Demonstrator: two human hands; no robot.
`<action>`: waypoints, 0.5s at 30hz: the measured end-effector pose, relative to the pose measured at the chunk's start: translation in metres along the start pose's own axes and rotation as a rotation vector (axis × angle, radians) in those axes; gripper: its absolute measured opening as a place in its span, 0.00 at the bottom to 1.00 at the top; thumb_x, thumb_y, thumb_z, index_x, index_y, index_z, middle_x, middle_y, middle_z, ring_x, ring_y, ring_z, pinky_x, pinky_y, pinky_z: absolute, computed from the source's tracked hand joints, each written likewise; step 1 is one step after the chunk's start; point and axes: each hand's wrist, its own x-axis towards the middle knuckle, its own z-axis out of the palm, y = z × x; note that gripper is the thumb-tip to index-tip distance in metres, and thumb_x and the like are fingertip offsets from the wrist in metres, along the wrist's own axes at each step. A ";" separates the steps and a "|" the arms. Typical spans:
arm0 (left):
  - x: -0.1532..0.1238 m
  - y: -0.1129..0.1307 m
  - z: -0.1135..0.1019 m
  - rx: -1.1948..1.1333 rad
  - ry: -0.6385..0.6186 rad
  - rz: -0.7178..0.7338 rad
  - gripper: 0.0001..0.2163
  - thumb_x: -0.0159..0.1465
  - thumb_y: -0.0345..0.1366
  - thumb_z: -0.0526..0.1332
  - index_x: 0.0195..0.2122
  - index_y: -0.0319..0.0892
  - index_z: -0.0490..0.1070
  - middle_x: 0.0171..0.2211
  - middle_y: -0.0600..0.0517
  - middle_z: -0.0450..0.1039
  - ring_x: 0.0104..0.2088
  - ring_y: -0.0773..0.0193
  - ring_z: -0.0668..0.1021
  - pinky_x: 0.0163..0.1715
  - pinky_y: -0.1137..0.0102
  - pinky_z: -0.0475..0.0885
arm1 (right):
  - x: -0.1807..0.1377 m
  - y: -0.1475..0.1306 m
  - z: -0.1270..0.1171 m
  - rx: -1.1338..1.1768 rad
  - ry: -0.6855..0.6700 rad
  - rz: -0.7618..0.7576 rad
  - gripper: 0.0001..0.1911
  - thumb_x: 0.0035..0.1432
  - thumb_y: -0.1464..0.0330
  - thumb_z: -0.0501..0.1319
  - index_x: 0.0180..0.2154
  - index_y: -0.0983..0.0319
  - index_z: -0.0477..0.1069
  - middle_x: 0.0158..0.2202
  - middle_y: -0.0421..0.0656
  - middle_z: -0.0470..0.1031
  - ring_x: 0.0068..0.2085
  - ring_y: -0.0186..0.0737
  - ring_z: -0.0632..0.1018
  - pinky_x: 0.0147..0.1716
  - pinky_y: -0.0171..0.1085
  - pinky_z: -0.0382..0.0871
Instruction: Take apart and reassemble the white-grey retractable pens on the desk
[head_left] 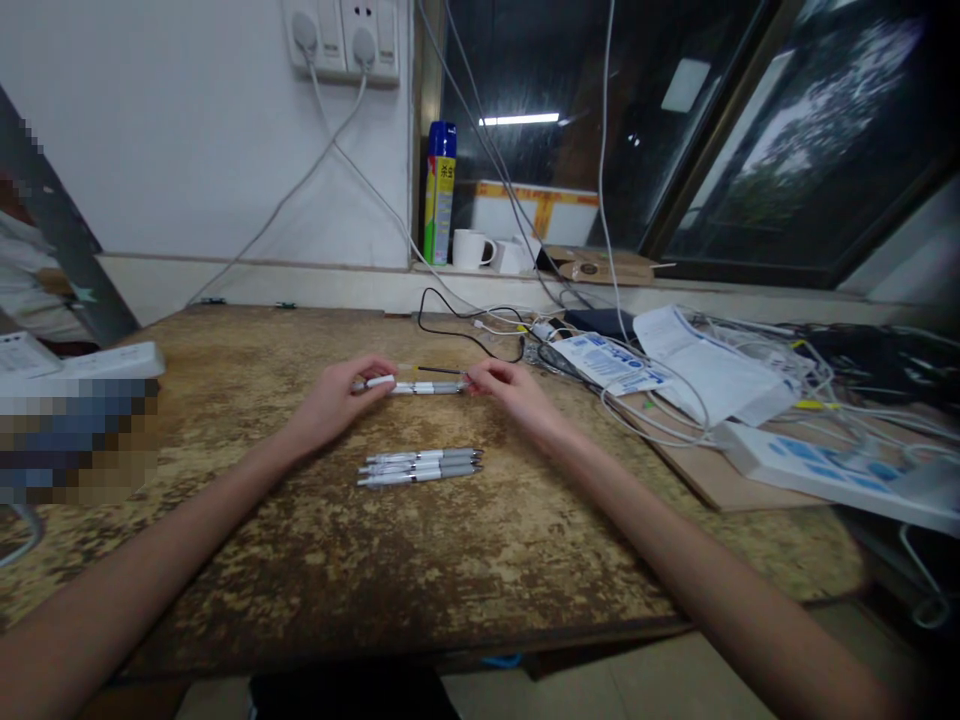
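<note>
At the middle of the worn wooden table, my left hand (341,392) has its thumb and fingers closed round the white end of a pen. White-and-grey pen barrels (427,388) lie level between my two hands; whether they are one pen or more I cannot tell. My right hand (517,392) is pinched at their grey end. From its fingertips a thin dark rod, like a pen refill (442,371), points left just behind the barrels. Closer to me, several white-and-grey pens (421,466) lie side by side on the table, touched by neither hand.
Cables, papers (716,365) and a white power strip (832,470) crowd the right side. A black cable (457,333) loops behind my hands. On the sill stand a spray can (440,195) and a white mug (471,249). White boxes (82,365) sit at the left edge.
</note>
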 end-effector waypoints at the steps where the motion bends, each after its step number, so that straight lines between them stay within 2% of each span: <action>1: 0.000 -0.001 0.000 0.001 0.002 -0.001 0.13 0.71 0.46 0.60 0.48 0.44 0.78 0.45 0.49 0.82 0.40 0.57 0.80 0.43 0.65 0.72 | 0.000 0.000 0.000 -0.024 0.003 -0.015 0.14 0.62 0.56 0.64 0.33 0.59 0.78 0.33 0.43 0.79 0.39 0.44 0.76 0.44 0.41 0.68; 10: -0.001 -0.002 -0.001 -0.001 -0.029 0.005 0.14 0.71 0.47 0.59 0.47 0.44 0.78 0.44 0.49 0.82 0.38 0.58 0.79 0.42 0.66 0.72 | -0.001 0.000 0.000 -0.045 0.080 -0.010 0.16 0.57 0.56 0.68 0.40 0.62 0.78 0.35 0.44 0.80 0.35 0.41 0.77 0.39 0.40 0.68; 15: -0.002 0.001 -0.001 0.012 -0.048 -0.004 0.15 0.71 0.47 0.59 0.48 0.43 0.78 0.42 0.49 0.82 0.35 0.59 0.78 0.40 0.66 0.71 | 0.000 0.001 0.000 -0.019 0.083 -0.013 0.15 0.55 0.58 0.70 0.40 0.61 0.78 0.36 0.44 0.81 0.36 0.41 0.78 0.40 0.40 0.70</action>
